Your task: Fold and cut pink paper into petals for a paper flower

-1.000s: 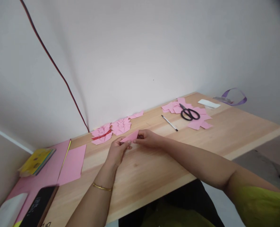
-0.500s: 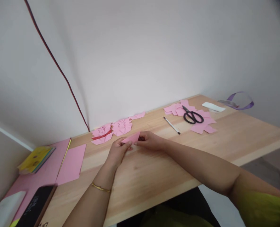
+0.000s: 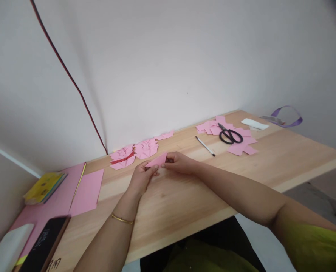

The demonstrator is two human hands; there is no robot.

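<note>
Between my two hands, over the middle of the wooden table, is a small folded piece of pink paper [image 3: 157, 160], roughly triangular. My left hand [image 3: 143, 174] pinches its left corner and lower edge, thumb on top. At its right end, my right hand [image 3: 179, 163] grips it between thumb and curled fingers. Behind my left hand lie several pleated pink paper pieces [image 3: 146, 148], and across one of them runs a red strip [image 3: 123, 158]. A single pink piece [image 3: 164, 135] rests by the wall.
Black-handled scissors [image 3: 230, 135] lie on loose pink cut paper [image 3: 243, 148] at the right, beside a pen [image 3: 205, 146] and a white strip [image 3: 254, 124]. On the left are pink sheets [image 3: 87, 192], a yellow packet [image 3: 45, 187], a dark phone-like device [image 3: 45, 244] and a white object [image 3: 10, 247].
The view has shifted slightly, so the table sits a little higher. Both hands keep hold of the folded pink paper in nearly the same pose.
</note>
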